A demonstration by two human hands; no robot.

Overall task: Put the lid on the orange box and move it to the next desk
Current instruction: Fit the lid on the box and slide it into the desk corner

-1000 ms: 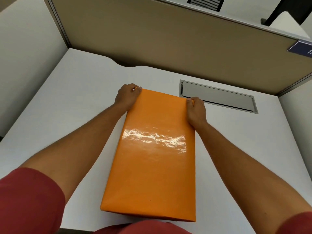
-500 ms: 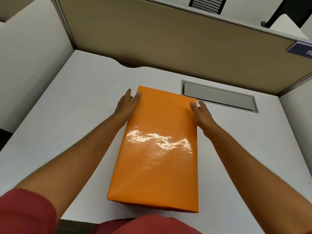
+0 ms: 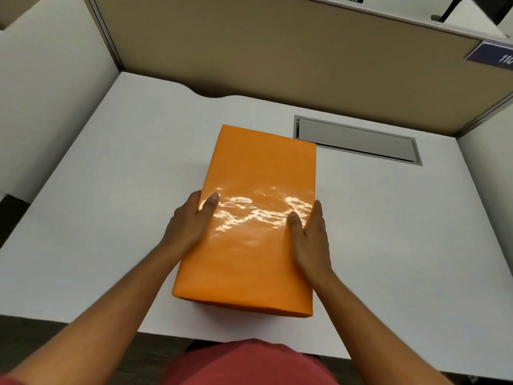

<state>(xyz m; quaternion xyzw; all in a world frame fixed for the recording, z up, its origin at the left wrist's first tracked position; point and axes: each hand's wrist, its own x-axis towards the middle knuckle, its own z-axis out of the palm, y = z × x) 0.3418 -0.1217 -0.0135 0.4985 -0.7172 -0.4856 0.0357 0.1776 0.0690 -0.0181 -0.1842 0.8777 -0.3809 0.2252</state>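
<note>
Now: lid's on, both hands clamping the orange box (image 3: 255,218) mid-length, lift not yet begun.
Left hand (image 3: 188,220) and right hand (image 3: 311,237) press flat on opposite long sides, thumbs on top, box resting on the table (image 3: 111,190) between them. Next: squeeze evenly, lift level, carry sideways. Cable hatch (image 3: 358,140) sits beyond the right hand; partition (image 3: 277,51) walls ahead, so I'd guess the route goes around.
</note>
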